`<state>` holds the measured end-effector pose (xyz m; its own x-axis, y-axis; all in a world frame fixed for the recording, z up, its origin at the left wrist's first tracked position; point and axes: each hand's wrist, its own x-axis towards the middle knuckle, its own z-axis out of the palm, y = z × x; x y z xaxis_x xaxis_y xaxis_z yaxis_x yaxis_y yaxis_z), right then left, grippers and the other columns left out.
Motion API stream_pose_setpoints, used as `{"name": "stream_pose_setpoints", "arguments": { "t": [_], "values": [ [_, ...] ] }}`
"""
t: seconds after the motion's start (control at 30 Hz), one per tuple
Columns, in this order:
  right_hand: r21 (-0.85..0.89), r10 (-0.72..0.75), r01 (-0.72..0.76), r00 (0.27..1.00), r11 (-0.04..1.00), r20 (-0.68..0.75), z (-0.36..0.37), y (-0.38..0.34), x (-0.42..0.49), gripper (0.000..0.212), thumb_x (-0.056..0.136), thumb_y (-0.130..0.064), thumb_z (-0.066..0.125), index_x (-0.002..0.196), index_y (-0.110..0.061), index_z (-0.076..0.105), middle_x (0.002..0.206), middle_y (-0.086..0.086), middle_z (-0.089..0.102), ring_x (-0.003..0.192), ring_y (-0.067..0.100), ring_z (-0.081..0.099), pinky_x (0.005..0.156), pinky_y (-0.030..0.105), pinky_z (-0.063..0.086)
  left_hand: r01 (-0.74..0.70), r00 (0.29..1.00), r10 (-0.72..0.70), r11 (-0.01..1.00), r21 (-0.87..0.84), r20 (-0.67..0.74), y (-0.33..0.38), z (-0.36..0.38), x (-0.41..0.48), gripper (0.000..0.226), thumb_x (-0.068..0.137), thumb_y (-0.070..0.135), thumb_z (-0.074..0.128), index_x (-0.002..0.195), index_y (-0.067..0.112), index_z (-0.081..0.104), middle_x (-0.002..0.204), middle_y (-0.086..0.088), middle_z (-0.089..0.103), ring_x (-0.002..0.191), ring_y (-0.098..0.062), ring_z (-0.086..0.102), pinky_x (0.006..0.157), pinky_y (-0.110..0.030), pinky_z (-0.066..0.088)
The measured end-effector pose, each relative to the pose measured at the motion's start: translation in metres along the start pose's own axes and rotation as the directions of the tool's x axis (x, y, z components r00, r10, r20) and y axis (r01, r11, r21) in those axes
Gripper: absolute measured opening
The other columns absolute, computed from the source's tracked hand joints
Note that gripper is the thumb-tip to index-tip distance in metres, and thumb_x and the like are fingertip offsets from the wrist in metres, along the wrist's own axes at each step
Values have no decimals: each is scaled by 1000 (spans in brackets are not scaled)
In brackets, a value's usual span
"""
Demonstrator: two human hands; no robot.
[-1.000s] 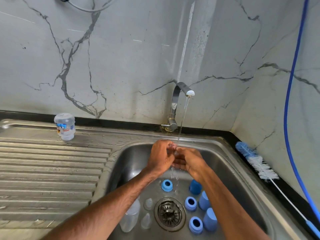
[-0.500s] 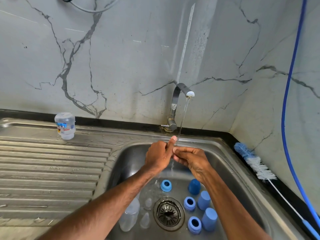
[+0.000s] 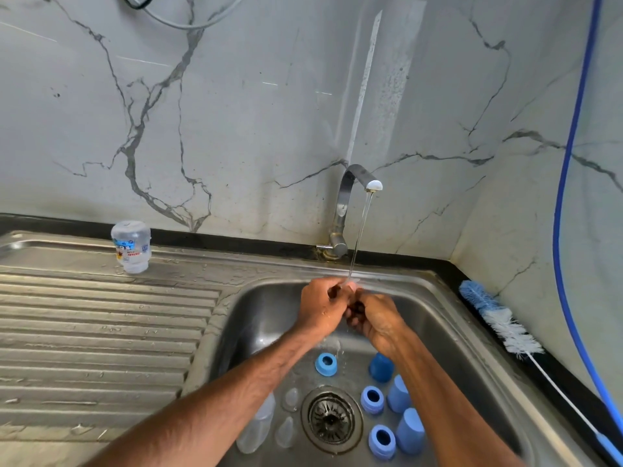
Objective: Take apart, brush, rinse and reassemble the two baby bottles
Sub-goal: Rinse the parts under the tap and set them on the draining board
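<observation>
Bottle (image 3: 258,428) lies on its side just left of the drain (image 3: 332,420), long axis front-to-back. Second bottle (image 3: 130,246) stands vertical far left of drain, narrow end down. Left hand (image 3: 320,310) and right hand (image 3: 377,320) are curled together under the stream (image 3: 359,237) behind drain. Can't tell what they hold.

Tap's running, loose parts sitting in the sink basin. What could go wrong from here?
The two clear teats lie beside the drain, hard to see against steel, so easily missed. The upturned bottle appears to stand neck down on the wet drainboard and may topple.
</observation>
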<state>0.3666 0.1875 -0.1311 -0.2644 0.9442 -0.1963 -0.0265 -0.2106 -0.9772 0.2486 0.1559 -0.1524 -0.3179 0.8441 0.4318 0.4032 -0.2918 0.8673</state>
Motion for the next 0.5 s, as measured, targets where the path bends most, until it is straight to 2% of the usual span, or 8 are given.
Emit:
{"name": "stream_pose_setpoints", "arguments": {
  "t": [0.07, 0.13, 0.23, 0.3, 0.37, 0.43, 0.5],
  "values": [
    [35, -2, 1, 999, 999, 34, -2, -1, -1, 28, 108, -13, 51, 93, 0, 71, 72, 12, 71, 60, 17, 64, 58, 30, 55, 20, 999, -21, 1000, -16, -44, 5, -1, 1, 13, 95, 21, 72, 92, 14, 82, 75, 5, 77, 59, -5, 69, 59, -20, 55],
    [94, -4, -2, 998, 996, 60, -3, -2, -2, 27, 107, -9, 50, 94, 0, 72, 80, 15, 74, 65, 20, 69, 64, 33, 60, 22, 998, -21, 1000, 20, -62, 10, -2, 2, 11, 93, 19, 75, 97, 12, 82, 85, 0, 79, 65, -9, 73, 60, -25, 60],
    [189, -5, -17, 993, 982, 119, -7, -5, -3, 27, 105, -1, 45, 98, 2, 71, 87, 17, 77, 73, 22, 75, 65, 33, 63, 18, 997, -9, 992, 122, -80, 16, -6, 1, 14, 89, 23, 80, 99, 13, 82, 92, 0, 80, 78, -11, 75, 74, -33, 63],
    [219, -14, -28, 982, 975, 187, -9, -6, -4, 27, 102, 7, 44, 106, 6, 70, 98, 20, 78, 84, 26, 78, 71, 34, 63, 40, 992, -22, 989, 141, -125, 19, -11, 2, 19, 85, 31, 84, 95, 14, 83, 89, 2, 80, 77, -10, 75, 73, -37, 63],
    [191, -43, -2, 972, 982, 233, -8, -5, -3, 27, 100, 12, 48, 113, 7, 71, 108, 22, 77, 96, 28, 77, 77, 34, 64, 50, 987, -25, 986, 157, -158, 18, -17, 4, 27, 80, 42, 86, 87, 15, 83, 78, 4, 78, 67, -9, 73, 65, -38, 62],
    [152, -81, 47, 970, 987, 227, -5, -4, -3, 22, 98, 9, 56, 112, 4, 73, 107, 22, 77, 93, 28, 77, 76, 32, 64, 37, 987, -7, 982, 187, -160, 17, -19, 5, 36, 75, 51, 87, 79, 16, 81, 69, 7, 75, 61, -8, 71, 60, -36, 60],
    [148, -96, 67, 975, 987, 199, -3, -3, -2, 19, 99, 2, 58, 109, 4, 74, 99, 22, 77, 84, 25, 77, 71, 30, 64, 30, 990, -2, 982, 188, -144, 15, -19, 9, 42, 73, 58, 85, 81, 17, 78, 74, 9, 74, 68, -5, 70, 63, -30, 59]
  ]
}}
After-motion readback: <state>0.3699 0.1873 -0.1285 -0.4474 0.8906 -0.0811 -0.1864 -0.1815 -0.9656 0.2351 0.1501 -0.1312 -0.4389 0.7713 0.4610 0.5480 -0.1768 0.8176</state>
